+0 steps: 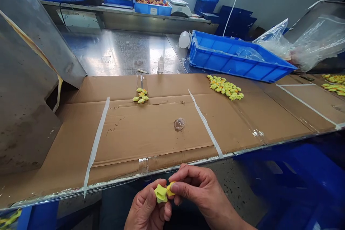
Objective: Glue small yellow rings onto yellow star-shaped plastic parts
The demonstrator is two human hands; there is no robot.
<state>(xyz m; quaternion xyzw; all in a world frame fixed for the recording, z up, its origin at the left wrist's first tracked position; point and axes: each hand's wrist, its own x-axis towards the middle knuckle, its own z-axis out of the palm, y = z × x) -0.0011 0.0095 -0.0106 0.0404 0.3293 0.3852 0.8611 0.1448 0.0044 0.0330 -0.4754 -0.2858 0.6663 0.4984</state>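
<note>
by the cardboard (151, 133), hands (147, 210) (198, 190) on yellow, duck-like toy (161, 193)

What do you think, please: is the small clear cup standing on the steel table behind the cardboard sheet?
No, that part is off: the small clear cup stands on the cardboard sheet itself, not on the steel table behind it, as the head view shows.

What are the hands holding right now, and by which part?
The left hand holds a small yellow toy by its body; the right hand pinches its orange-tinged end.
</note>
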